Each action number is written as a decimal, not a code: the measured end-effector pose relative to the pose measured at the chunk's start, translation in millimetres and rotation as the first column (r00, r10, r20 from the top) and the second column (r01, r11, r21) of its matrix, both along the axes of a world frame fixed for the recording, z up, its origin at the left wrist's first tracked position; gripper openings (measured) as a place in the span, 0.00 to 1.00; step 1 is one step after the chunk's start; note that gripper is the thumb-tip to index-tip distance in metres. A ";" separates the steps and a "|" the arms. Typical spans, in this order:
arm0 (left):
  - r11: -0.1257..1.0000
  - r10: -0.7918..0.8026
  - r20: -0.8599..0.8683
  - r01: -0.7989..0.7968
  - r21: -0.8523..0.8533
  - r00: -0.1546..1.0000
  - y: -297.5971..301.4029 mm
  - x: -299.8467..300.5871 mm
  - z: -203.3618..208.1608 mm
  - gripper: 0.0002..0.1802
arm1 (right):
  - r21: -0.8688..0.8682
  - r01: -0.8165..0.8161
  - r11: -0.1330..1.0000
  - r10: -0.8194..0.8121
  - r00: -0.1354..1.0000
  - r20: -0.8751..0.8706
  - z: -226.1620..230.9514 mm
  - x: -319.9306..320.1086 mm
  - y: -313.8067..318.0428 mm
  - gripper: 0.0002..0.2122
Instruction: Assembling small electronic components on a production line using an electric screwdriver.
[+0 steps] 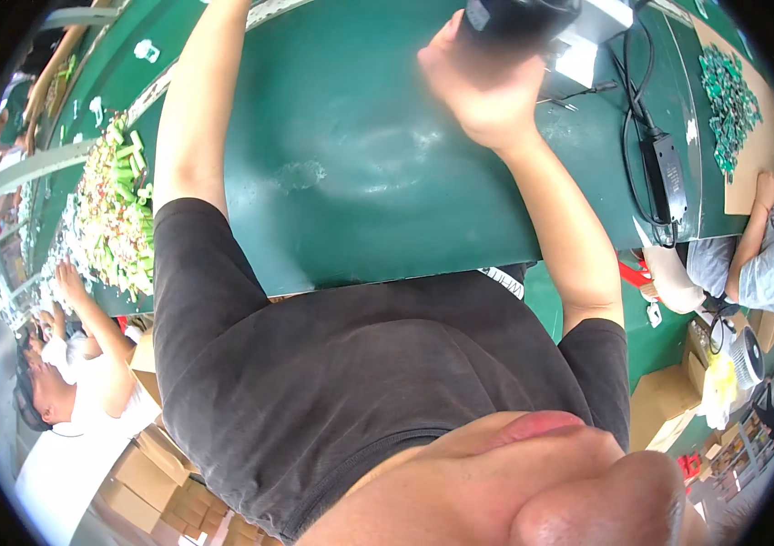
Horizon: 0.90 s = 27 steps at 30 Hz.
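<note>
My right hand [489,96] is raised over the green worktop at the upper middle, blurred, its fingers wrapped around a thick black object [519,25]. The top edge of the picture cuts this object off, and its kind does not show. Beside it, to the right, is a white box-like thing [601,20]. My left forearm [205,91] stretches to the top edge on the left, and the hand at its end lies outside the picture. Between the two arms runs the bare green table surface [360,164].
A black power adapter [664,173] with looped cables lies right of my arm. Green pieces [728,109] are heaped on cardboard at the far right, by another person's hand [766,189]. Green and mixed small parts [118,214] pile up at left, near another worker [86,391].
</note>
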<state>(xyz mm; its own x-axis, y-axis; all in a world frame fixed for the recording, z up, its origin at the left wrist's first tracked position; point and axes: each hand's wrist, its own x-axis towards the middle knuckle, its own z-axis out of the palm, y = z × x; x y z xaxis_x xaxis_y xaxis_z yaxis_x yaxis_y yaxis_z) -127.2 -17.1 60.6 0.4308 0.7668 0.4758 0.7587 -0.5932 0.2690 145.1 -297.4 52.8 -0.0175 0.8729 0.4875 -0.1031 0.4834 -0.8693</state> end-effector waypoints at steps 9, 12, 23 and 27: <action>0.934 -0.072 -0.077 0.040 -0.356 0.994 77.2 16.2 -2.3 0.31 | -0.021 -0.009 1.000 0.008 0.998 -0.060 2.8 -2.3 -1.2 0.10; 0.968 0.001 -0.161 -0.041 -0.246 0.987 28.5 46.9 -19.3 0.23 | -0.067 -0.078 0.995 0.072 0.993 -0.091 3.1 4.5 -0.2 0.10; 0.872 -0.445 0.003 0.434 -0.224 0.895 -212.8 52.3 41.7 0.16 | 0.285 0.020 0.958 0.032 0.983 -0.178 49.2 38.4 6.3 0.13; 0.747 -0.630 -0.092 0.570 -0.341 0.771 -265.5 56.3 21.6 0.24 | 0.328 0.022 0.944 0.034 0.986 -0.165 66.0 105.6 36.5 0.08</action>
